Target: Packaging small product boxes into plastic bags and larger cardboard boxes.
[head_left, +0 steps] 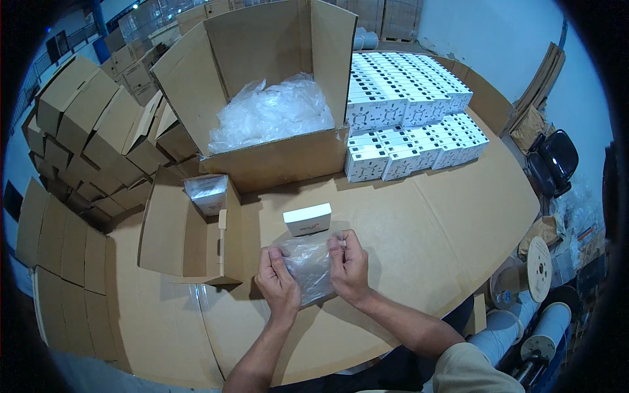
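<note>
Between my two hands a clear plastic bag [308, 265] is stretched over the cardboard-covered table. My left hand [278, 280] pinches its left edge, and my right hand [348, 267] grips the upper right edge. Just beyond the bag stands a small white box [308, 219] with a small print on its front. Left of my hands, an open brown carton [229, 252] holds a plastic-wrapped box [207, 194] at its far end. Behind these, a large open carton [282, 160] is heaped with crumpled clear plastic bags [272, 111].
Stacked white printed boxes [406, 108] fill the table's back right. Many brown cartons [85, 131] are piled at the left, with more folded cartons [65, 281] nearer. Beyond the table's right edge are a black chair [553, 160] and large spools [538, 268].
</note>
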`<state>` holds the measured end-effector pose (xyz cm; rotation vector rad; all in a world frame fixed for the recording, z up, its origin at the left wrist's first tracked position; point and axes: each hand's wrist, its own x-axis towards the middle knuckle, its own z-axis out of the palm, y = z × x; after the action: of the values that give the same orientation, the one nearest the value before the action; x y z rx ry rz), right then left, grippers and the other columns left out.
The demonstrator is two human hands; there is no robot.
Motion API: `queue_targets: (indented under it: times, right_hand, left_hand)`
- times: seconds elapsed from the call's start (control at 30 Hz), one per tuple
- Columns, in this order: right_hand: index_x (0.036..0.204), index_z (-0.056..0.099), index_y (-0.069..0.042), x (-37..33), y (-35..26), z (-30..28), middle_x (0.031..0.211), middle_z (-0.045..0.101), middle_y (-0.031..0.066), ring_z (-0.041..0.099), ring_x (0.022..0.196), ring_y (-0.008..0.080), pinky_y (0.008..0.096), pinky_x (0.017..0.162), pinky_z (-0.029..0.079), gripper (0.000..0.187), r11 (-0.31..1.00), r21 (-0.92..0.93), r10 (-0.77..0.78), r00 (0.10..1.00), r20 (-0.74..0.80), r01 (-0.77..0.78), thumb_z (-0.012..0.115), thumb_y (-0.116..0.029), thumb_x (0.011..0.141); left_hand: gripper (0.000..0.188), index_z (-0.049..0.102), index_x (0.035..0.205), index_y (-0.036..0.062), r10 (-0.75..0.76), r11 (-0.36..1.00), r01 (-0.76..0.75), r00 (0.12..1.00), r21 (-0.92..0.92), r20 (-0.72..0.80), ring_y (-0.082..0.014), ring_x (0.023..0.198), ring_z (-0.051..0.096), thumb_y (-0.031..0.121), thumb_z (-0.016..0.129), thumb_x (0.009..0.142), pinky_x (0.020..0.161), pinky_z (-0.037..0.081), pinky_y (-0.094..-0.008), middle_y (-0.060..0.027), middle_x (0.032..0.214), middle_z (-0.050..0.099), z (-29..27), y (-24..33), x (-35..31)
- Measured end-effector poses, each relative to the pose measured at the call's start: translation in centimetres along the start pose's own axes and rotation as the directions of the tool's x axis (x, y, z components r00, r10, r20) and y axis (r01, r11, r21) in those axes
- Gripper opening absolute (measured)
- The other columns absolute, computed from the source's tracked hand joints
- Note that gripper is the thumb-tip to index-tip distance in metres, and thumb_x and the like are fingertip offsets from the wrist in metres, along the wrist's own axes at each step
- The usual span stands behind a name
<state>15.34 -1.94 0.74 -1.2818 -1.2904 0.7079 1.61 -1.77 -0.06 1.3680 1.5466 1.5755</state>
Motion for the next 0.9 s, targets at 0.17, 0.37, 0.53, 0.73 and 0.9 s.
queue_targets:
  times: [0.17,0.37,0.53,0.73,0.9]
  right_hand:
    - [0.107,0.063,-0.003,0.2,0.1,0.6,0.071,0.061,-0.0021,0.055,0.059,0.005,0.0238,0.05,0.045,0.021,0.983,0.121,-0.135,0.99,-0.038,0.139,0.071,-0.02,0.097]
    - [0.085,0.07,0.0,0.8,-0.4,-0.7,0.068,0.064,0.0004,0.052,0.057,0.0049,0.0266,0.05,0.042,0.023,0.948,0.235,0.197,0.975,0.102,-0.216,0.069,-0.019,0.099]
    - [0.089,0.066,-0.001,0.5,0.5,-0.8,0.066,0.054,-0.004,0.045,0.052,0.0026,0.0233,0.046,0.036,0.03,0.979,0.158,0.126,0.991,0.042,-0.131,0.058,-0.025,0.106]
    - [0.098,0.066,-0.002,0.8,0.1,-0.2,0.071,0.057,-0.0037,0.047,0.055,0.003,0.0224,0.048,0.038,0.024,0.952,0.276,0.113,0.991,0.073,-0.129,0.057,-0.023,0.106]
    - [0.111,0.069,0.0,1.9,1.4,-1.6,0.085,0.067,0.0003,0.06,0.075,0.007,0.024,0.065,0.049,0.019,0.952,0.263,0.139,0.987,0.084,-0.156,0.061,-0.016,0.103]
  left_hand:
    - [0.038,0.053,0.088,0.0011,0.002,1.0,-0.001,0.999,-0.029,0.033,-0.0123,0.06,0.047,0.029,0.044,0.11,0.055,0.04,-0.0323,-0.0051,0.067,0.048,0.0,-0.2,0.0]
    - [0.029,0.057,0.088,0.0012,-0.086,0.987,0.095,0.994,-0.132,0.073,-0.0068,0.062,0.053,0.024,0.056,0.106,0.055,0.044,-0.0268,-0.0011,0.067,0.056,0.1,0.8,0.3]
    - [0.022,0.062,0.097,0.0005,-0.186,0.948,0.224,0.967,-0.228,0.175,-0.0059,0.073,0.059,0.022,0.067,0.101,0.062,0.049,-0.0239,-0.0036,0.083,0.064,-0.3,0.2,0.6]
    - [0.024,0.06,0.106,0.0011,-0.112,0.907,0.162,0.982,-0.387,0.149,-0.0104,0.082,0.064,0.016,0.075,0.094,0.073,0.054,-0.0257,-0.0045,0.093,0.065,-0.6,-0.1,0.4]
    - [0.04,0.058,0.11,0.0021,-0.026,0.967,0.068,0.985,-0.244,0.17,-0.0121,0.088,0.065,0.011,0.086,0.082,0.076,0.055,-0.0263,-0.0054,0.099,0.065,-0.2,0.4,0.2]
